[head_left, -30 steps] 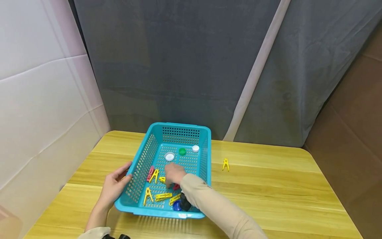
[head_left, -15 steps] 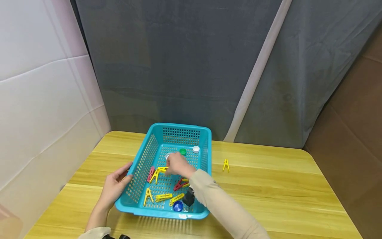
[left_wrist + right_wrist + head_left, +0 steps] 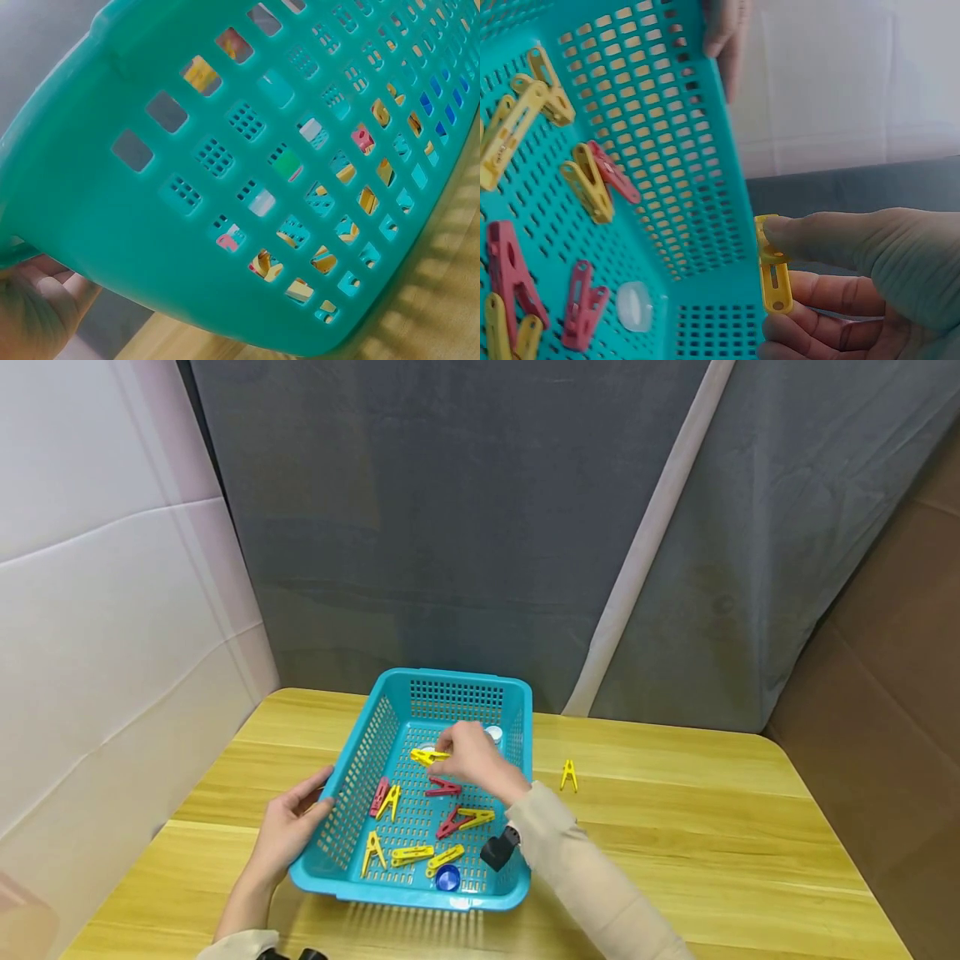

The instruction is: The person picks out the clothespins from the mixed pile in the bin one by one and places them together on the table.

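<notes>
Red peg [image 3: 450, 789] now visible; right hand [image 3: 477, 757] pinches yellow peg [image 3: 424, 756], left hand [image 3: 287, 822] grips basket [image 3: 465, 676].

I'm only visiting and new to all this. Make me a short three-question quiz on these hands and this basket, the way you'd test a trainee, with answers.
1. What does the right hand pinch? A) a red clothespin B) a yellow clothespin C) nothing
2. True or false: the left hand is well away from the basket.
3. Fill in: the cap at the basket's near end is ____.
Key: 1. B. 2. False; it holds the basket's rim. 3. Blue.
</notes>
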The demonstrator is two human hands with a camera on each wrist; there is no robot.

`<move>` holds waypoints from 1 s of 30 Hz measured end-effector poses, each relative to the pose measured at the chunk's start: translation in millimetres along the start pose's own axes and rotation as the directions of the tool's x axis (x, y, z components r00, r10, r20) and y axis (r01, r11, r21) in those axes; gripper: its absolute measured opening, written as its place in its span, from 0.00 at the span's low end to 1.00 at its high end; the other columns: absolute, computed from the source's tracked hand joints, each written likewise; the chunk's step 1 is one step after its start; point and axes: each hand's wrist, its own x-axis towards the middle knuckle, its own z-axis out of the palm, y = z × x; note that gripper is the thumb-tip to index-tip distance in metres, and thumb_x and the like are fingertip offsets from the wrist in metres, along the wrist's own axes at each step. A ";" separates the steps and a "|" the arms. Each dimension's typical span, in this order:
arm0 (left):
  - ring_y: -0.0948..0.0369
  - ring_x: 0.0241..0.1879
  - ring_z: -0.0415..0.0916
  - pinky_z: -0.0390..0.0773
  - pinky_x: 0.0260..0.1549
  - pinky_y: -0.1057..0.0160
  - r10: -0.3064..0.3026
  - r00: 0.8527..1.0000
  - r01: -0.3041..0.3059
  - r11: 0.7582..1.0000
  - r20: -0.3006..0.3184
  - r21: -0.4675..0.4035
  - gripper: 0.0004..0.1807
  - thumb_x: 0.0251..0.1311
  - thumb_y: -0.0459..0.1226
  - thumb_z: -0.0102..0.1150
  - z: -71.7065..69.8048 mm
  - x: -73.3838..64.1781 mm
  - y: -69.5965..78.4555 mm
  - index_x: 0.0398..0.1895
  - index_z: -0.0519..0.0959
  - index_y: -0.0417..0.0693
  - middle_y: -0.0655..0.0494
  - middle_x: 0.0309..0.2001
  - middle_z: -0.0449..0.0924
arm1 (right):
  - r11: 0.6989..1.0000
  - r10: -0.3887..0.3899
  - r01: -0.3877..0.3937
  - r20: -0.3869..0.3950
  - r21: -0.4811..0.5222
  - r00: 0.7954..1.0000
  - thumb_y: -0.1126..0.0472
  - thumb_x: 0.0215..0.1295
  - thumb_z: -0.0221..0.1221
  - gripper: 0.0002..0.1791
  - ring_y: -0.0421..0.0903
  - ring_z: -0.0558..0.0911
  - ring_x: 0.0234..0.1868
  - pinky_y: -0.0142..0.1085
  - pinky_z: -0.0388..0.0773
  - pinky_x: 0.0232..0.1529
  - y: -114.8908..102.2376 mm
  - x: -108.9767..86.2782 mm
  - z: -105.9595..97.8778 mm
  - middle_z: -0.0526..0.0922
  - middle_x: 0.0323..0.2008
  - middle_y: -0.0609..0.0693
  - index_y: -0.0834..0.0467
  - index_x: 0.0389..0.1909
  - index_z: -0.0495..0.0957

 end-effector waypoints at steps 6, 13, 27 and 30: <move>0.81 0.43 0.69 0.77 0.36 0.75 0.001 1.000 -0.001 1.000 0.004 0.009 0.25 0.64 0.27 0.49 -0.2 0.4 0.2 0.64 0.62 0.28 0.29 0.59 0.66 | 1.000 -0.012 0.013 -0.052 0.021 0.999 0.56 0.51 0.70 0.13 0.38 0.60 0.17 0.28 0.57 0.19 2.7 -8.9 -16.3 0.62 0.14 0.43 0.59 0.21 0.78; 0.81 0.42 0.69 0.76 0.36 0.75 -0.001 1.000 0.001 1.000 -0.002 0.016 0.25 0.64 0.26 0.49 -0.6 0.4 0.1 0.64 0.63 0.28 0.29 0.59 0.66 | 1.000 -0.011 0.012 -0.138 0.007 0.990 0.56 0.49 0.71 0.14 0.41 0.73 0.27 0.29 0.72 0.28 7.5 -18.8 -33.8 0.81 0.27 0.47 0.61 0.33 0.84; 0.80 0.41 0.70 0.78 0.35 0.73 0.009 1.000 -0.008 1.000 -0.011 0.019 0.24 0.64 0.26 0.49 -2.6 -0.4 -1.2 0.63 0.63 0.28 0.28 0.58 0.67 | 0.998 0.061 -0.049 -0.290 0.047 0.955 0.56 0.48 0.71 0.16 0.44 0.75 0.26 0.31 0.74 0.26 34.7 -38.8 -60.6 0.81 0.26 0.51 0.63 0.32 0.83; 0.80 0.41 0.71 0.78 0.34 0.73 0.013 1.000 -0.013 1.000 -0.012 0.016 0.24 0.64 0.26 0.49 -3.3 -0.9 -1.0 0.63 0.63 0.28 0.28 0.57 0.67 | 0.997 0.069 -0.056 -0.314 0.051 0.947 0.56 0.48 0.71 0.16 0.44 0.76 0.27 0.32 0.75 0.28 42.2 -42.8 -64.6 0.81 0.27 0.52 0.64 0.33 0.83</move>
